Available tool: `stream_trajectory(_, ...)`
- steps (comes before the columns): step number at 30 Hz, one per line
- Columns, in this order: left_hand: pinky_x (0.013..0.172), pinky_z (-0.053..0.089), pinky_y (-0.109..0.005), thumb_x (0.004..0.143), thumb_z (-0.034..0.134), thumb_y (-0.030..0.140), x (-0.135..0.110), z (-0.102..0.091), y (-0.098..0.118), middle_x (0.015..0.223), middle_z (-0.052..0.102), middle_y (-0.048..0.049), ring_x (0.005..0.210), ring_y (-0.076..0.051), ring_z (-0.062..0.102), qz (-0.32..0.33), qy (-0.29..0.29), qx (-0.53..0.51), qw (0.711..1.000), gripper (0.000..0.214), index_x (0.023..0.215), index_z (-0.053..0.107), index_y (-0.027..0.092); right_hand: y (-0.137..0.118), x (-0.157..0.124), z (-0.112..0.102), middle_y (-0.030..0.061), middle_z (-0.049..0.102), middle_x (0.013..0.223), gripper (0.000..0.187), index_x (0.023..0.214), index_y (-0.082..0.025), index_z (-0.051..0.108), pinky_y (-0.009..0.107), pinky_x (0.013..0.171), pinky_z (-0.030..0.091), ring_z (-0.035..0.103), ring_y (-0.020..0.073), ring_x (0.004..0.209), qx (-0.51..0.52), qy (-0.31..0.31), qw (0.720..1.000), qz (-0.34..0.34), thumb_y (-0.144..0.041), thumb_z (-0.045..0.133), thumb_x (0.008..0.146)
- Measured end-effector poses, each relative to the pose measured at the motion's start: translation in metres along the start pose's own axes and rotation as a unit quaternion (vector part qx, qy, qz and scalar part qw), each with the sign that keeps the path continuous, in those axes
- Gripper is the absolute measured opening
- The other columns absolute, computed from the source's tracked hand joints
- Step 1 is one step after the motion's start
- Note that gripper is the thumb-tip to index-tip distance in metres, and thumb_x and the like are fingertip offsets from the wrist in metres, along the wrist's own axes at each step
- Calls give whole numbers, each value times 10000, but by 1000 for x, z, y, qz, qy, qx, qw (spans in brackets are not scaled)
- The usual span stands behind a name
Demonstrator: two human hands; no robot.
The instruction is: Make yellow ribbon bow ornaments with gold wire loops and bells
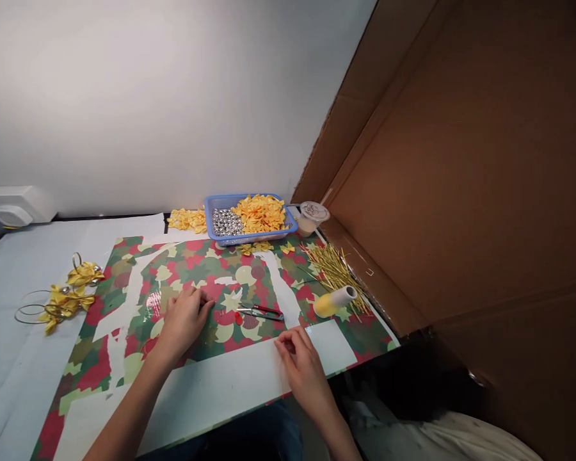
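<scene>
My left hand [185, 319] rests on the patterned red, green and cream table cover [187, 269], its fingers curled loosely downward with nothing visible in them. My right hand [300, 362] lies near the table's front edge on a white strip [211, 390], fingertips pinched together; what they hold, if anything, is too small to see. A pair of small red-handled snips [262, 313] lies between the two hands, touched by neither. A yellow thread spool [335, 301] lies on its side to the right of the snips.
A blue tray [252, 238] at the back holds yellow ribbon bows and silver bells. More bows [187, 219] lie left of it, a plastic cup [312, 218] right. Gold wire ties [333, 269] are heaped by a cardboard wall [461, 160]. Finished bows on wire rings [62, 298] sit far left.
</scene>
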State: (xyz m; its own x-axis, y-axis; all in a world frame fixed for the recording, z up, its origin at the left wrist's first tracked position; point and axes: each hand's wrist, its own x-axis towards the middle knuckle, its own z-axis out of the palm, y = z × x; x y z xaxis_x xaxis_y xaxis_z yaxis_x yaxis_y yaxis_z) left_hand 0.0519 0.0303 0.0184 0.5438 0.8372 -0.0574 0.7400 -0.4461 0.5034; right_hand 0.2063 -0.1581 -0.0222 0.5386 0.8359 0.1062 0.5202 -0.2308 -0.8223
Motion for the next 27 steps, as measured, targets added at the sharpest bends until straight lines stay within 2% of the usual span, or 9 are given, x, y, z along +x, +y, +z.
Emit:
stream_trajectory(3, 795, 423, -430, 843, 356, 398, 0, -6, 0, 828, 642, -81, 838, -271, 599, 10, 6, -22, 1000, 256, 741, 497, 211, -1, 1, -19, 64, 601, 842, 233, 805, -211, 527, 296, 718, 502, 602, 195, 796, 66, 16, 997, 31, -385, 412, 909)
stream_trajectory(6, 677, 458, -359, 857, 316, 503, -1, -17, 6, 859, 637, -81, 788, -244, 603, 16, 3, -107, 994, 350, 839, 502, 208, -6, 4, -40, 59, 625, 867, 259, 848, -208, 524, 290, 780, 491, 613, 188, 857, 134, 21, 989, 61, -443, 436, 910)
stream_trajectory(10, 696, 488, -338, 829, 429, 572, -2, -30, 17, 889, 648, -90, 874, -242, 614, 31, -1, -274, 961, 376, 857, 501, 204, -13, 12, -62, 15, 606, 717, 266, 800, -211, 516, 254, 672, 493, 611, 160, 706, 160, -10, 986, 40, -455, 481, 900)
stream_trajectory(13, 693, 499, -317, 801, 507, 578, -2, -37, 18, 854, 648, -72, 853, -222, 617, 34, 6, -333, 942, 375, 840, 506, 205, -14, 16, -74, 24, 637, 708, 268, 785, -203, 560, 250, 660, 505, 630, 166, 702, 137, -7, 990, 21, -452, 527, 879)
stream_trajectory(17, 612, 492, -281, 757, 578, 584, -9, -53, 11, 736, 598, -26, 717, -181, 586, 31, 37, -338, 940, 384, 802, 515, 209, -13, 14, -88, 47, 703, 760, 274, 789, -202, 645, 257, 683, 531, 678, 192, 750, 69, 2, 997, 18, -464, 582, 844)
stream_trajectory(20, 557, 481, -263, 782, 572, 549, -19, -65, 5, 708, 569, -10, 661, -161, 554, 29, 36, -333, 942, 341, 815, 512, 215, -14, 11, -93, 38, 740, 797, 247, 847, -224, 686, 250, 698, 543, 709, 202, 766, 34, -6, 999, 18, -460, 618, 819)
stream_trajectory(23, 562, 489, -254, 805, 569, 489, -29, -74, -3, 708, 559, 2, 643, -144, 537, 27, 37, -323, 945, 272, 833, 509, 225, -18, 12, -89, 20, 757, 829, 220, 909, -249, 698, 241, 696, 547, 721, 205, 783, 15, -31, 999, 13, -437, 617, 826)
stream_trajectory(27, 538, 478, -241, 785, 586, 464, -39, -83, -15, 687, 535, 10, 616, -137, 509, 13, 56, -283, 957, 246, 821, 523, 229, -22, 22, -77, 15, 759, 865, 205, 854, -253, 699, 249, 679, 542, 717, 212, 780, -17, -59, 998, -27, -416, 574, 853)
